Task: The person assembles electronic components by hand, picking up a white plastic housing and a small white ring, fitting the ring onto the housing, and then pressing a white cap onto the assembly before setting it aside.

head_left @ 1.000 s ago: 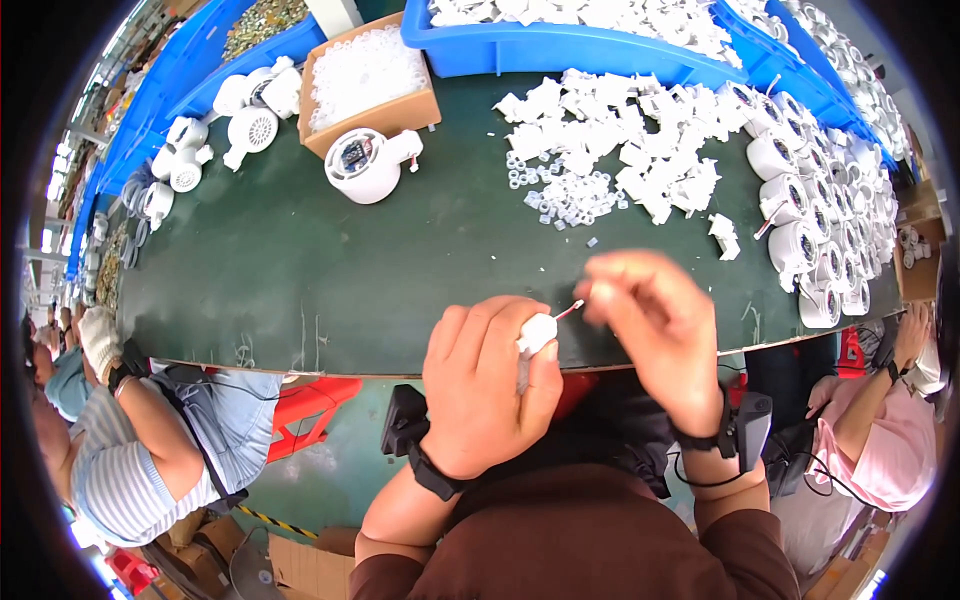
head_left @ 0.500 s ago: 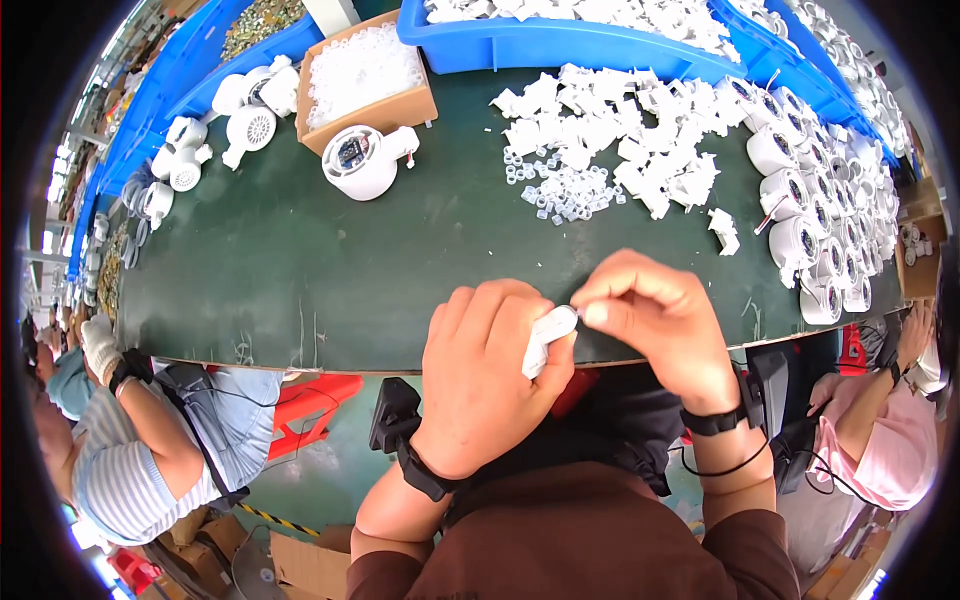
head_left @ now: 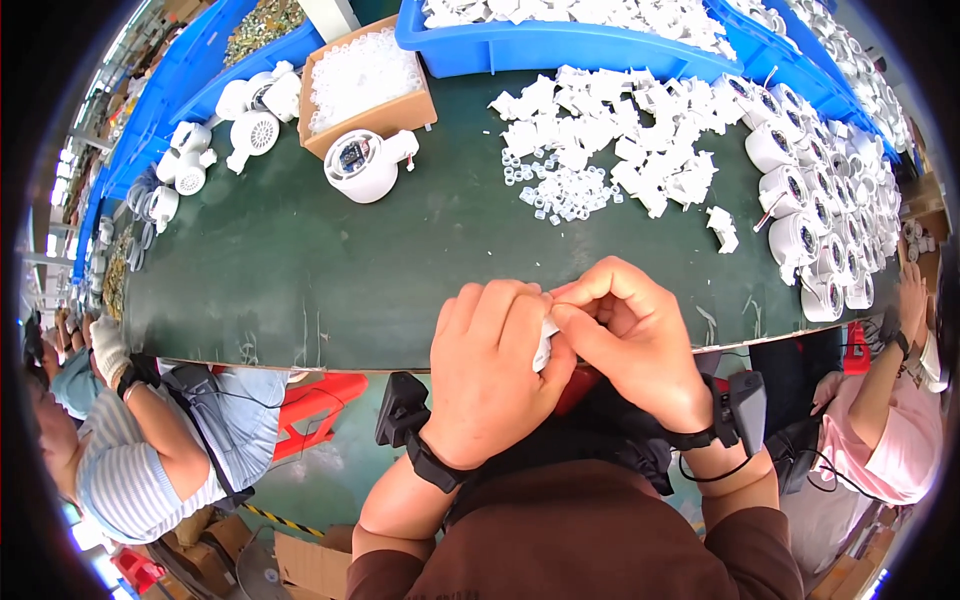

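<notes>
My left hand [head_left: 490, 375] is closed around a small white plastic part [head_left: 543, 352], mostly covered by the fingers and thumb. Thumb and index finger of my right hand [head_left: 640, 335] pinch at the part's upper end, touching the left fingertips; whatever lies between them is hidden. Both hands are over the table's near edge. Beyond them lie a heap of small clear plastic rings [head_left: 570, 190] and a spread of white plastic brackets [head_left: 650, 130]. One bracket [head_left: 721, 230] lies apart, nearer to my right hand.
A round white housing [head_left: 362, 168] stands before a cardboard box [head_left: 400, 117] of clear pieces. Rows of white housings [head_left: 795, 240] line the right side, more sit far left. Blue bins [head_left: 560, 50] border the back. Co-workers [head_left: 150, 450] sit on both sides.
My right hand has moved left and closed in on the white part, so its fingertips now meet the left hand's. The part's upper end has become covered.
</notes>
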`<act>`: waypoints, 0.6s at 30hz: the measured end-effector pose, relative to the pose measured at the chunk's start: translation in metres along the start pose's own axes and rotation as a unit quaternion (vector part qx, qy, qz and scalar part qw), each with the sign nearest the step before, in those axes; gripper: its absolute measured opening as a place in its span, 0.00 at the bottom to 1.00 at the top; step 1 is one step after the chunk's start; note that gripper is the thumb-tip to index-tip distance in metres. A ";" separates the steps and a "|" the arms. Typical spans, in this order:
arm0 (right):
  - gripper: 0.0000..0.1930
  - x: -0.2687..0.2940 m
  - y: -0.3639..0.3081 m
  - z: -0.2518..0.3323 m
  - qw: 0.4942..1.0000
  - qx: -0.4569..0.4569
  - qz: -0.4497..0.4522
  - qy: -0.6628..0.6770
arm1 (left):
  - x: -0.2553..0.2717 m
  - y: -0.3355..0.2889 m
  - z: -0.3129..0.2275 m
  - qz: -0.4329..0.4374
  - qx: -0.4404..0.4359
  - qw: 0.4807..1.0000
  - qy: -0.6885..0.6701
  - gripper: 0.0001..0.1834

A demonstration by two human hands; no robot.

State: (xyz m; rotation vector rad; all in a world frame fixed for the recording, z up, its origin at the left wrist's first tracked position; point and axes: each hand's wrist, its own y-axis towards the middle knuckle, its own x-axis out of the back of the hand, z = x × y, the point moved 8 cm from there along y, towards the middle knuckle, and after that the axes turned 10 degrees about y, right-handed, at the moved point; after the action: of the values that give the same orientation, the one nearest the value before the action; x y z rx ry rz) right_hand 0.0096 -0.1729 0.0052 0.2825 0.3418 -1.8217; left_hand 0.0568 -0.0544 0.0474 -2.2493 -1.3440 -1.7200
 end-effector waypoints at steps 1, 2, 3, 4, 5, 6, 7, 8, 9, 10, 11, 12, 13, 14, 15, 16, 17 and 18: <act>0.04 -0.001 0.000 0.001 1.000 0.001 0.001 0.000 | 0.000 0.000 0.000 -0.001 -0.001 1.000 0.001 0.19; 0.04 0.000 -0.001 -0.002 0.999 -0.025 -0.011 0.030 | 0.000 -0.001 0.001 -0.009 -0.002 1.000 -0.002 0.19; 0.04 0.001 -0.001 -0.005 0.997 -0.051 -0.023 0.060 | 0.001 -0.001 0.002 -0.016 -0.002 1.000 -0.005 0.19; 0.04 0.003 -0.002 -0.005 0.996 -0.053 -0.021 0.062 | 0.000 -0.002 0.002 -0.016 -0.003 1.000 -0.004 0.19; 0.04 0.002 -0.002 -0.004 0.996 -0.052 -0.021 0.063 | 0.002 -0.002 0.002 -0.033 0.005 0.999 -0.020 0.19; 0.05 0.002 -0.002 -0.002 0.996 -0.054 -0.021 0.071 | 0.004 -0.002 0.004 -0.050 0.013 0.998 -0.036 0.19; 0.05 0.002 -0.002 0.000 0.995 -0.055 -0.023 0.078 | 0.002 -0.003 0.004 -0.050 0.011 0.998 -0.036 0.19; 0.05 0.002 -0.002 0.000 0.995 -0.054 -0.024 0.079 | 0.003 -0.005 0.003 -0.061 0.005 0.998 -0.033 0.19; 0.06 0.002 -0.002 -0.001 0.995 -0.050 -0.027 0.082 | 0.004 -0.006 0.002 -0.071 -0.002 0.997 -0.029 0.19; 0.06 0.003 -0.001 -0.002 0.995 -0.047 -0.029 0.086 | 0.003 -0.008 0.003 -0.071 -0.002 0.997 -0.029 0.19; 0.06 0.003 -0.001 -0.003 0.995 -0.047 -0.028 0.086 | 0.004 -0.009 0.003 -0.072 -0.005 0.997 -0.028 0.19; 0.05 0.003 -0.001 -0.003 0.995 -0.048 -0.029 0.078 | 0.004 -0.010 0.004 -0.072 -0.007 0.997 -0.027 0.20; 0.05 0.003 -0.002 -0.004 0.996 -0.049 -0.030 0.069 | 0.005 -0.010 0.004 -0.072 -0.006 0.997 -0.027 0.20; 0.05 0.003 -0.003 -0.005 0.996 -0.050 -0.030 0.069 | 0.005 -0.009 0.004 -0.068 -0.006 0.997 -0.031 0.20; 0.05 0.004 -0.004 -0.005 0.996 -0.042 -0.035 0.064 | 0.004 -0.008 0.004 -0.064 -0.006 0.997 -0.035 0.20; 0.05 0.004 -0.005 -0.005 0.997 -0.033 -0.042 0.059 | 0.005 -0.007 0.004 -0.064 -0.007 0.997 -0.037 0.20; 0.05 0.003 -0.007 -0.007 0.997 -0.031 -0.045 0.057 | 0.004 -0.006 0.004 -0.059 -0.013 0.997 -0.041 0.19; 0.04 0.001 -0.008 -0.009 0.997 -0.008 -0.049 0.053 | 0.004 -0.004 0.004 -0.053 -0.019 0.997 -0.047 0.18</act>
State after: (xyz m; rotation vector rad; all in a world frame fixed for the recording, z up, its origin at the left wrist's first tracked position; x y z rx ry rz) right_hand 0.0020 -0.1688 -0.0028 0.3560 0.4513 -1.9042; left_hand 0.0572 -0.0474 0.0469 -2.3467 -1.4881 -1.7058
